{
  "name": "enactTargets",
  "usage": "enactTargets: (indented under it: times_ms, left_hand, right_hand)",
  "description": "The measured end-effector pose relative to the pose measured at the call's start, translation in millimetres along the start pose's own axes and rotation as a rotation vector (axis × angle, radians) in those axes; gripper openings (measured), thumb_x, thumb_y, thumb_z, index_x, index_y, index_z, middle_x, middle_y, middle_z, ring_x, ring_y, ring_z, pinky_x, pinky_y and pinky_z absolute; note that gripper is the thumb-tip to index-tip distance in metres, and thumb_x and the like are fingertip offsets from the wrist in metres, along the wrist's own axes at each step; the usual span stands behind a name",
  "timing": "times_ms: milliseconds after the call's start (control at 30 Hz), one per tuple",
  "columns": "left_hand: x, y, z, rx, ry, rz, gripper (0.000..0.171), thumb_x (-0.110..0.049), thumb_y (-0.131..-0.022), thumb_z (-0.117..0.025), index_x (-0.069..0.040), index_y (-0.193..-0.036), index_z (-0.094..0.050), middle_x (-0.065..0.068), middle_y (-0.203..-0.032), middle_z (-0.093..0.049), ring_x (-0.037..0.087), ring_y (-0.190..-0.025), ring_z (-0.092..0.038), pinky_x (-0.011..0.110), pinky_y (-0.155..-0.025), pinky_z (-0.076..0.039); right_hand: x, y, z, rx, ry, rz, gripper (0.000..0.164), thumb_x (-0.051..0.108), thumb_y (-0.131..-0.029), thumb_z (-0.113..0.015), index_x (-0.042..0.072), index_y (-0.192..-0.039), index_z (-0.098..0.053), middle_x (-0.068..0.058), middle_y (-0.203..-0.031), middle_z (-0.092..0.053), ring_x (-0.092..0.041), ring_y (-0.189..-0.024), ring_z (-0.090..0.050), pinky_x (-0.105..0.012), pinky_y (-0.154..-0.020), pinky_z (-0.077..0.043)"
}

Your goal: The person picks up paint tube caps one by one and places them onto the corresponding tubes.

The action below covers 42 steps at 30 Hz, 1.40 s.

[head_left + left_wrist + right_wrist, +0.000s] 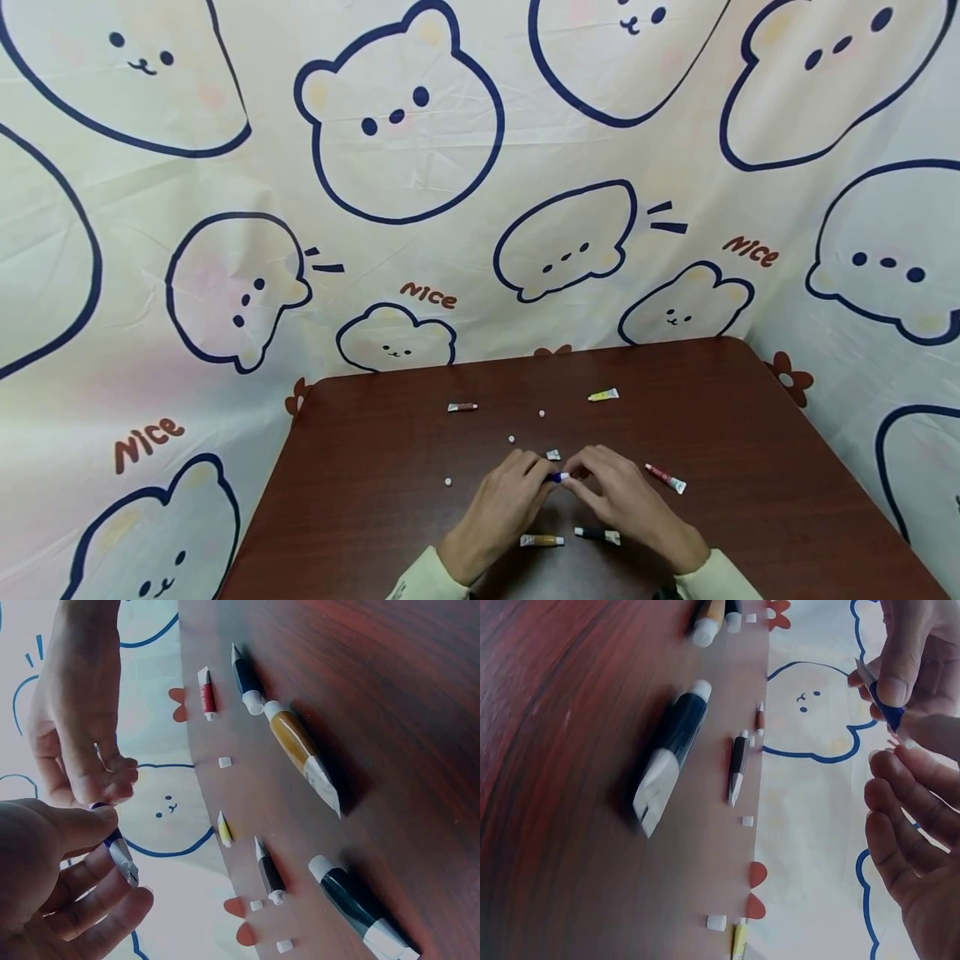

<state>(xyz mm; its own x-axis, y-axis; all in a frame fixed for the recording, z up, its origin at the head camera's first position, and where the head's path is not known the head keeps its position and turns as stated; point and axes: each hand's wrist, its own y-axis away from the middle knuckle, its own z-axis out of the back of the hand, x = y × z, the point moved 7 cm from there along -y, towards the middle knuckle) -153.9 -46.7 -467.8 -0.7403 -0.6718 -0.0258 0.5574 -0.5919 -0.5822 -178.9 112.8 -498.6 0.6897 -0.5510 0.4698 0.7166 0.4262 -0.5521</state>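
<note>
My left hand pinches a small blue paint tube between thumb and fingers. In the left wrist view the silver tail of the tube sticks out below the thumb. My right hand meets it from the other side, with thumb and fingertip pinching the white cap. The right wrist view shows the tube's blue body between the two hands, while the other right fingers spread loosely. Just beyond the hands lies another tube, partly hidden in the head view.
On the brown table lie a brown tube, a yellow tube, a red tube, an ochre tube and a black tube. Small white caps are scattered left and behind. A patterned cloth hangs behind.
</note>
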Motion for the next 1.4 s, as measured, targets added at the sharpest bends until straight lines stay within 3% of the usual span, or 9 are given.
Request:
enactTargets:
  times_ms: [267, 567, 833, 1133, 1400]
  left_hand:
    - [1.9, -2.1, -4.3, 0.026, 0.001, 0.042, 0.021, -0.020, -0.095, -0.087, -0.017, -0.111, -0.074, -0.007, -0.100, -0.071, 0.008, -0.087, -0.063, 0.020, -0.073, -0.055]
    - [4.0, 0.6, -21.4, 0.077, -0.026, 0.058, 0.018, -0.022, -0.094, -0.087, -0.019, -0.106, -0.074, -0.008, -0.095, -0.069, 0.008, -0.085, -0.062, 0.021, -0.072, -0.055]
    - [5.1, 0.9, -34.7, 0.102, -0.048, 0.050, 0.019, -0.021, -0.094, -0.088, -0.016, -0.103, -0.073, -0.006, -0.094, -0.068, 0.011, -0.084, -0.062, 0.022, -0.071, -0.056]
    - [0.5, 3.1, -46.8, 0.139, -0.063, 0.047, 0.019, -0.024, -0.094, -0.087, -0.017, -0.099, -0.070, -0.006, -0.094, -0.069, 0.011, -0.083, -0.061, 0.021, -0.070, -0.055]
    - [1.9, 2.2, -60.0, 0.252, -0.047, 0.084, 0.017, -0.024, -0.096, -0.086, -0.017, -0.098, -0.071, -0.005, -0.096, -0.071, 0.010, -0.085, -0.064, 0.022, -0.072, -0.055]
  right_hand:
    - [-10.0, 1.1, 9.3, -0.015, 0.024, -0.077, 0.017, 0.017, -0.095, -0.086, 0.023, -0.105, -0.074, 0.020, -0.097, -0.066, 0.002, -0.088, -0.061, -0.026, -0.073, -0.058]
    - [-21.8, 7.0, 15.5, -0.041, 0.140, -0.064, 0.020, 0.016, -0.091, -0.089, 0.020, -0.103, -0.074, 0.015, -0.095, -0.067, 0.000, -0.086, -0.063, -0.024, -0.072, -0.057]
    - [-33.8, 12.2, 18.8, -0.047, 0.160, -0.070, 0.021, 0.015, -0.089, -0.091, 0.018, -0.102, -0.074, 0.015, -0.094, -0.068, -0.001, -0.085, -0.063, -0.023, -0.070, -0.056]
    - [-53.1, 21.0, 20.3, 0.024, 0.161, -0.215, 0.021, 0.019, -0.091, -0.090, 0.021, -0.104, -0.073, 0.017, -0.096, -0.066, 0.001, -0.087, -0.061, -0.025, -0.071, -0.056]
    - [-62.1, 26.9, 22.8, 0.038, 0.159, -0.246, 0.023, 0.017, -0.091, -0.090, 0.019, -0.106, -0.073, 0.015, -0.097, -0.067, 0.000, -0.087, -0.062, -0.026, -0.072, -0.058]
